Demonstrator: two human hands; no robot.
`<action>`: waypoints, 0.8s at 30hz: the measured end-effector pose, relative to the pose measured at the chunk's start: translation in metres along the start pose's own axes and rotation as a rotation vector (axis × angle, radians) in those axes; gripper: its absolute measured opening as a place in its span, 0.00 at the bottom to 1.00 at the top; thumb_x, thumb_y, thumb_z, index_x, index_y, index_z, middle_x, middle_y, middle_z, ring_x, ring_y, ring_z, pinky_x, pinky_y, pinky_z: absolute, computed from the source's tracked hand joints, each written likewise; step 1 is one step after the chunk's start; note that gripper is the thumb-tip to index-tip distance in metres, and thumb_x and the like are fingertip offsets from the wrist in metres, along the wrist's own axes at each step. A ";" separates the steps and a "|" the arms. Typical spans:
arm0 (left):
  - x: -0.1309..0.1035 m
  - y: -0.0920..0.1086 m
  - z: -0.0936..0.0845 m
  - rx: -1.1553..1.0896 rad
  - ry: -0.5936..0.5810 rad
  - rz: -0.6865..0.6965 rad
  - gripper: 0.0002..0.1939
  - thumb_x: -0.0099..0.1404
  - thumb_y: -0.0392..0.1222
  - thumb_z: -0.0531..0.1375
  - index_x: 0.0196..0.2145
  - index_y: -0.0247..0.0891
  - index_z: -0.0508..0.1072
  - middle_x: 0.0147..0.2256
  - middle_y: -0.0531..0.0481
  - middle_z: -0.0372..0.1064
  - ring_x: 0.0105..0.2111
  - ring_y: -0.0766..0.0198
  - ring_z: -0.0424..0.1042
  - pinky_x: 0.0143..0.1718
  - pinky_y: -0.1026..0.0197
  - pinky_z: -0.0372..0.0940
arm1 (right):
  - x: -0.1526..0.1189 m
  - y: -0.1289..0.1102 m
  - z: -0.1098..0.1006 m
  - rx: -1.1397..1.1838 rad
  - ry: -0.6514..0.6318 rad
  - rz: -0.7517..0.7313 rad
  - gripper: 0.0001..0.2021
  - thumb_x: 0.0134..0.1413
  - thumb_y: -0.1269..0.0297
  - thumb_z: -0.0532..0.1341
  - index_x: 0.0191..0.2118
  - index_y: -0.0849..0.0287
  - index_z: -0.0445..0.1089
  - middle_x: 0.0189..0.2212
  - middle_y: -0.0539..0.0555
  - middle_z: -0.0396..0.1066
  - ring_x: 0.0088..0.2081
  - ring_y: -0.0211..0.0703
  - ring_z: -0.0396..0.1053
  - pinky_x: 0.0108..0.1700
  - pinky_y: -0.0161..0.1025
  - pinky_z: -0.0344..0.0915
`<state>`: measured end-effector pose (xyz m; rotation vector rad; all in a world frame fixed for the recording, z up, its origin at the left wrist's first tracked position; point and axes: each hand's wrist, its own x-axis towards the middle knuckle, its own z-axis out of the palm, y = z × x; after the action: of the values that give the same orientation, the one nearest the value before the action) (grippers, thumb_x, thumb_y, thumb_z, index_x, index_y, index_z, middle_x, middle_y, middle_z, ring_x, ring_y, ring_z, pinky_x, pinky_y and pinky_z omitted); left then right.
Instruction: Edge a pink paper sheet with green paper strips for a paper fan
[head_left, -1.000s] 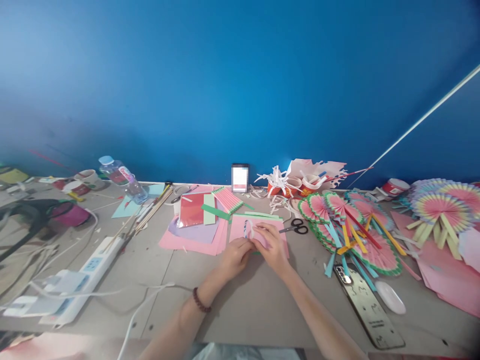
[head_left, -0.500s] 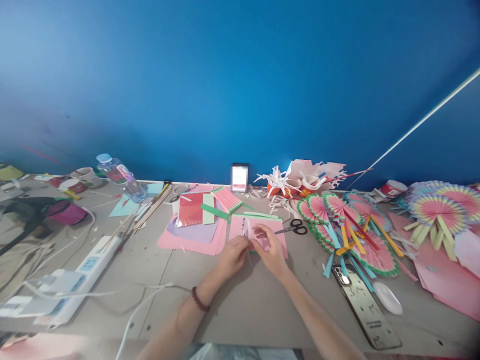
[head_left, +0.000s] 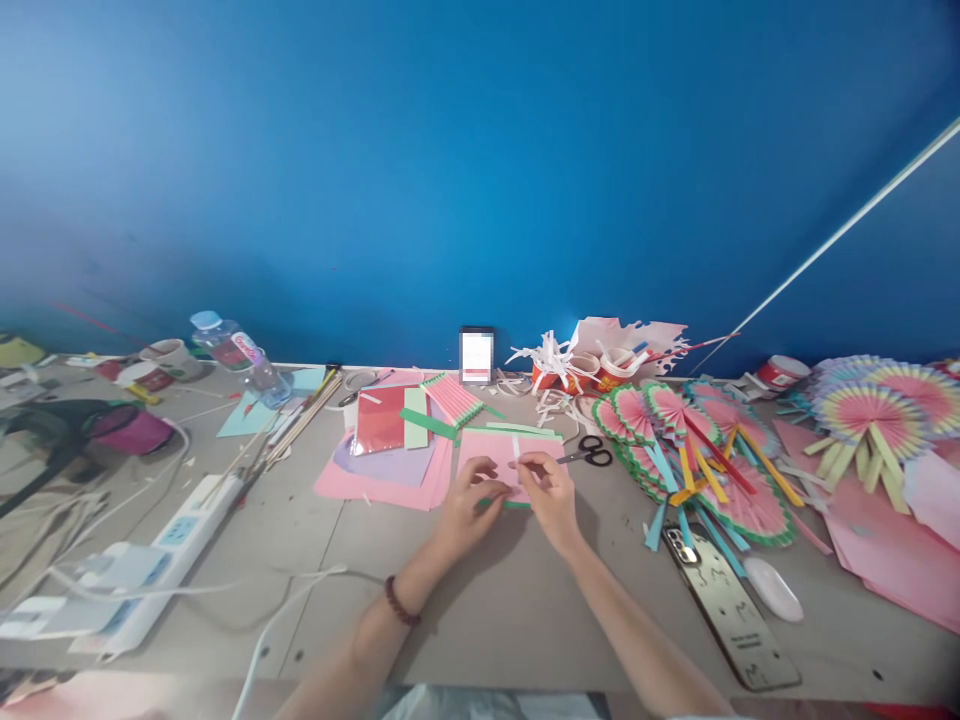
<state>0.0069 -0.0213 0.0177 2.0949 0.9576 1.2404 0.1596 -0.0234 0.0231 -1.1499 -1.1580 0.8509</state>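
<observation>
My right hand (head_left: 549,495) pinches a narrow white strip (head_left: 516,446), whose upper end stands out above the fingertips. My left hand (head_left: 469,508) is just beside it, thumb and fingers apart, with nothing visible between them. Both hands are over a pink sheet of paper (head_left: 474,446) with green strips (head_left: 525,430) along its far edge. A bit of green also shows at the near edge, under the hands. Black-handled scissors (head_left: 595,452) lie right of the sheet, their blades pointing towards my right hand.
Left of the sheet lie stacked papers with a red packet (head_left: 381,420) and a pleated pink piece (head_left: 454,400). Finished paper fans (head_left: 686,420), a phone (head_left: 735,610) and a white case (head_left: 774,590) are at right. A power strip (head_left: 169,560) and bottle (head_left: 240,355) stand left.
My hands have moved apart a little from being together at the strip. The left has opened its fingers; the right has shifted slightly right with the white strip.
</observation>
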 end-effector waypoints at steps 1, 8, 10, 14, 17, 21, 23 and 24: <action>0.001 -0.001 -0.001 -0.031 0.047 -0.055 0.08 0.63 0.38 0.55 0.34 0.39 0.75 0.40 0.44 0.63 0.40 0.62 0.66 0.41 0.59 0.65 | 0.001 -0.001 -0.001 0.033 0.011 0.033 0.09 0.48 0.58 0.63 0.32 0.58 0.68 0.29 0.53 0.74 0.33 0.43 0.73 0.36 0.38 0.69; 0.012 -0.014 -0.008 -0.504 0.234 -0.491 0.09 0.54 0.45 0.64 0.29 0.37 0.74 0.29 0.50 0.69 0.30 0.66 0.67 0.32 0.64 0.62 | 0.005 0.003 0.001 0.345 0.003 0.317 0.17 0.42 0.53 0.67 0.34 0.57 0.65 0.21 0.48 0.70 0.22 0.38 0.69 0.22 0.34 0.67; 0.014 -0.014 -0.009 -0.620 0.275 -0.596 0.12 0.49 0.46 0.67 0.29 0.37 0.73 0.28 0.51 0.70 0.28 0.66 0.68 0.30 0.65 0.62 | 0.004 0.004 0.002 0.384 0.014 0.354 0.17 0.41 0.54 0.68 0.34 0.57 0.65 0.22 0.46 0.68 0.19 0.35 0.66 0.19 0.32 0.65; 0.017 -0.012 -0.011 -0.764 0.299 -0.708 0.16 0.44 0.47 0.69 0.27 0.36 0.71 0.25 0.51 0.70 0.29 0.63 0.70 0.28 0.64 0.62 | 0.002 -0.001 0.003 0.444 -0.057 0.381 0.17 0.41 0.55 0.68 0.34 0.57 0.64 0.22 0.45 0.67 0.14 0.30 0.60 0.13 0.30 0.59; 0.017 -0.015 -0.011 -0.778 0.313 -0.717 0.16 0.44 0.47 0.70 0.26 0.36 0.71 0.27 0.50 0.71 0.31 0.63 0.71 0.30 0.64 0.62 | 0.001 -0.008 0.003 0.505 -0.128 0.424 0.16 0.41 0.55 0.68 0.32 0.57 0.64 0.25 0.48 0.69 0.16 0.31 0.62 0.10 0.28 0.57; 0.014 -0.021 -0.011 -0.750 0.372 -0.715 0.14 0.45 0.46 0.69 0.26 0.35 0.73 0.25 0.54 0.68 0.23 0.71 0.64 0.25 0.67 0.59 | -0.002 -0.012 0.004 0.539 -0.227 0.498 0.16 0.39 0.56 0.69 0.30 0.57 0.63 0.29 0.50 0.71 0.18 0.32 0.63 0.08 0.26 0.54; 0.013 -0.023 -0.011 -0.748 0.396 -0.737 0.15 0.45 0.47 0.69 0.27 0.35 0.73 0.22 0.56 0.66 0.20 0.73 0.61 0.23 0.68 0.57 | -0.004 -0.013 0.004 0.533 -0.289 0.524 0.16 0.40 0.56 0.69 0.31 0.57 0.63 0.24 0.48 0.71 0.14 0.30 0.60 0.08 0.26 0.52; 0.013 -0.023 -0.011 -0.745 0.408 -0.743 0.16 0.45 0.47 0.69 0.28 0.35 0.73 0.22 0.56 0.65 0.20 0.74 0.60 0.22 0.68 0.56 | -0.005 -0.013 0.005 0.525 -0.318 0.533 0.16 0.41 0.55 0.68 0.31 0.57 0.63 0.21 0.46 0.69 0.12 0.29 0.58 0.08 0.25 0.52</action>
<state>-0.0058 0.0037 0.0123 0.8134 1.0715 1.3290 0.1532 -0.0301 0.0342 -0.9025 -0.7968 1.6841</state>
